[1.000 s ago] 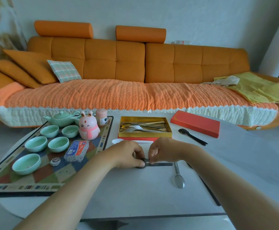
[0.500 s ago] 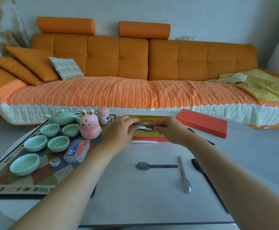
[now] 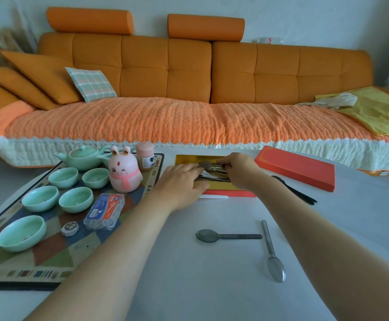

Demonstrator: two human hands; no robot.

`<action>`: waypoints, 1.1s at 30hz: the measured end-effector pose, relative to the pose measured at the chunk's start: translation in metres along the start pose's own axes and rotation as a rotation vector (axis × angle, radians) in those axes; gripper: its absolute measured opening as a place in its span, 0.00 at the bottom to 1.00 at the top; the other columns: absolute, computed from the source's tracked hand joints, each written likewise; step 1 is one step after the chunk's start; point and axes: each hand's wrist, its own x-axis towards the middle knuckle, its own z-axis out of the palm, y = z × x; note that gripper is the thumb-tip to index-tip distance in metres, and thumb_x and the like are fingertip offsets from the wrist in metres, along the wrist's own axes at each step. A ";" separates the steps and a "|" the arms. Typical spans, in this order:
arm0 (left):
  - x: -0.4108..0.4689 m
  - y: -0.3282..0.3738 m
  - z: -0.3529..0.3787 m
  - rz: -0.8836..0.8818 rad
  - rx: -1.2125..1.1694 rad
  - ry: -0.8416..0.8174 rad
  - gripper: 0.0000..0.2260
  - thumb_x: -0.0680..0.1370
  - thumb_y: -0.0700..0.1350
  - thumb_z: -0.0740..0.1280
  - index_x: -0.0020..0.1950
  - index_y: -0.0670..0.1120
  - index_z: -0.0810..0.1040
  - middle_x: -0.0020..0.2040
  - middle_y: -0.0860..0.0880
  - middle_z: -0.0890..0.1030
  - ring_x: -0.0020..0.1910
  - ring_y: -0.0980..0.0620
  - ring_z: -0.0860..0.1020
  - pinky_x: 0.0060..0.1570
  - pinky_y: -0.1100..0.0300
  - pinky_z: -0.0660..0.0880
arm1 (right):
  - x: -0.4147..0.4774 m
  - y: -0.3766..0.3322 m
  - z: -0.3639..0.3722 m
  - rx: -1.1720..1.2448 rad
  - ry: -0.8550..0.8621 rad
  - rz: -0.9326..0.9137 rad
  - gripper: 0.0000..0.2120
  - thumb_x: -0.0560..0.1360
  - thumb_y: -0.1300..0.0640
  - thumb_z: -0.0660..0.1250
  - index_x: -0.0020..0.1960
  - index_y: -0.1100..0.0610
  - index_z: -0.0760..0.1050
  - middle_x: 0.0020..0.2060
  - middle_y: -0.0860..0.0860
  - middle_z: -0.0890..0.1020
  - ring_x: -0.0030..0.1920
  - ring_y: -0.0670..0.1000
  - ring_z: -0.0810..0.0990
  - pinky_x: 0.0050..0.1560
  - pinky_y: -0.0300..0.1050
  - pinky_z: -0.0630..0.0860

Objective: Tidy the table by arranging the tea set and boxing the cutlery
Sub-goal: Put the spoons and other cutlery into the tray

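A gold cutlery box (image 3: 188,158) stands at the table's far middle with several utensils in it. My right hand (image 3: 237,169) reaches into it and pinches the handle of a silver spoon (image 3: 206,164) over the box. Beside it, my left hand (image 3: 181,181) lies with straight fingers on the box's left end and the cutlery there. The red lid (image 3: 297,170) lies to the right. A dark spoon (image 3: 226,236) and a silver spoon (image 3: 272,256) lie loose near me. On the mat (image 3: 49,258) at left stand a green teapot (image 3: 82,156) and several green cups (image 3: 22,232).
A black utensil (image 3: 293,191) lies beside the lid, partly behind my right arm. The mat also holds a pink bunny figure (image 3: 124,172), a pink jar (image 3: 144,156), a plastic case (image 3: 104,210) and a small round tin (image 3: 69,228). An orange sofa (image 3: 188,77) runs behind the table.
Both hands left the dark spoon on the table near me and moved back to the gold box with a silver utensil, which is now lower in the box.
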 end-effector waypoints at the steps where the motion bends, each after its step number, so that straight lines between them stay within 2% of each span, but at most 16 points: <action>1: 0.001 -0.001 0.000 0.003 0.019 -0.009 0.26 0.81 0.61 0.53 0.77 0.51 0.63 0.78 0.52 0.62 0.75 0.50 0.60 0.72 0.52 0.54 | 0.001 0.000 0.000 -0.007 -0.002 -0.003 0.24 0.81 0.64 0.52 0.65 0.44 0.77 0.38 0.49 0.76 0.30 0.49 0.71 0.26 0.39 0.65; 5: 0.000 -0.001 0.001 0.014 0.061 -0.028 0.27 0.81 0.62 0.52 0.77 0.52 0.62 0.78 0.51 0.61 0.76 0.49 0.60 0.73 0.51 0.53 | 0.000 0.000 -0.001 0.002 0.019 -0.035 0.24 0.80 0.64 0.52 0.66 0.45 0.76 0.46 0.49 0.78 0.32 0.47 0.73 0.26 0.37 0.65; 8: -0.001 0.001 -0.001 0.011 0.060 -0.036 0.27 0.81 0.61 0.53 0.78 0.51 0.61 0.79 0.51 0.59 0.76 0.49 0.58 0.73 0.52 0.52 | -0.007 0.001 -0.001 0.038 -0.004 -0.133 0.18 0.81 0.59 0.55 0.60 0.44 0.79 0.44 0.48 0.81 0.34 0.48 0.76 0.30 0.40 0.70; 9: -0.001 0.001 -0.001 0.012 0.059 -0.038 0.27 0.81 0.61 0.54 0.78 0.51 0.61 0.79 0.51 0.59 0.76 0.49 0.58 0.73 0.52 0.51 | -0.012 0.000 -0.002 0.052 -0.035 -0.164 0.16 0.81 0.57 0.56 0.59 0.44 0.79 0.43 0.49 0.81 0.35 0.48 0.76 0.32 0.40 0.70; 12: -0.004 0.002 0.000 0.016 0.043 -0.033 0.28 0.81 0.60 0.55 0.78 0.50 0.60 0.79 0.51 0.58 0.77 0.49 0.57 0.73 0.52 0.51 | -0.022 -0.001 -0.002 0.036 -0.073 -0.220 0.16 0.82 0.56 0.57 0.63 0.49 0.79 0.49 0.50 0.83 0.43 0.50 0.79 0.42 0.45 0.75; 16: -0.010 0.004 -0.002 0.044 -0.011 0.044 0.28 0.80 0.58 0.59 0.78 0.49 0.61 0.78 0.51 0.59 0.76 0.50 0.56 0.73 0.51 0.55 | -0.029 0.000 -0.004 0.105 0.039 -0.266 0.18 0.78 0.62 0.58 0.62 0.51 0.80 0.54 0.48 0.82 0.52 0.49 0.78 0.51 0.42 0.74; 18: -0.014 0.007 -0.006 0.071 -0.019 0.101 0.26 0.80 0.56 0.62 0.76 0.49 0.64 0.77 0.51 0.61 0.75 0.50 0.57 0.72 0.50 0.59 | -0.034 0.002 -0.007 0.071 0.125 -0.336 0.17 0.77 0.64 0.60 0.59 0.52 0.81 0.53 0.49 0.81 0.54 0.50 0.76 0.54 0.43 0.73; 22: -0.025 0.015 -0.012 0.153 0.002 0.238 0.18 0.78 0.53 0.64 0.67 0.49 0.74 0.63 0.50 0.70 0.64 0.49 0.66 0.62 0.52 0.67 | -0.050 0.003 -0.015 0.022 0.207 -0.466 0.14 0.74 0.66 0.63 0.48 0.52 0.84 0.42 0.47 0.78 0.45 0.49 0.74 0.46 0.41 0.70; 25: -0.034 0.022 -0.014 0.206 -0.008 0.266 0.10 0.77 0.51 0.65 0.56 0.49 0.77 0.53 0.52 0.71 0.54 0.51 0.69 0.52 0.56 0.70 | -0.072 -0.004 -0.025 0.053 0.051 -0.420 0.14 0.73 0.62 0.63 0.45 0.46 0.83 0.40 0.41 0.80 0.39 0.41 0.75 0.40 0.34 0.69; 26: -0.037 0.025 -0.015 0.195 -0.042 0.240 0.08 0.77 0.51 0.65 0.54 0.50 0.77 0.52 0.53 0.70 0.52 0.52 0.70 0.47 0.58 0.70 | -0.079 -0.006 -0.027 0.055 -0.026 -0.402 0.13 0.73 0.60 0.63 0.44 0.45 0.83 0.39 0.39 0.81 0.38 0.38 0.75 0.37 0.30 0.67; 28: -0.044 0.032 -0.018 0.140 -0.168 0.133 0.04 0.77 0.51 0.65 0.50 0.53 0.76 0.51 0.55 0.71 0.46 0.55 0.71 0.39 0.61 0.67 | -0.091 -0.010 -0.030 0.020 -0.183 -0.381 0.09 0.73 0.55 0.66 0.44 0.44 0.83 0.38 0.37 0.81 0.39 0.34 0.76 0.37 0.27 0.67; 30: -0.049 0.036 -0.021 0.095 -0.277 -0.013 0.02 0.77 0.53 0.65 0.47 0.57 0.75 0.49 0.58 0.73 0.45 0.56 0.73 0.38 0.62 0.67 | -0.101 -0.011 -0.030 -0.009 -0.332 -0.348 0.04 0.72 0.48 0.70 0.45 0.42 0.83 0.39 0.36 0.82 0.42 0.36 0.78 0.42 0.31 0.70; 33: -0.058 0.041 -0.024 0.021 -0.375 -0.257 0.10 0.71 0.62 0.69 0.46 0.57 0.78 0.46 0.59 0.78 0.45 0.58 0.76 0.41 0.61 0.73 | -0.111 -0.009 -0.025 -0.036 -0.458 -0.320 0.06 0.70 0.44 0.74 0.46 0.43 0.83 0.38 0.36 0.81 0.43 0.38 0.79 0.43 0.35 0.70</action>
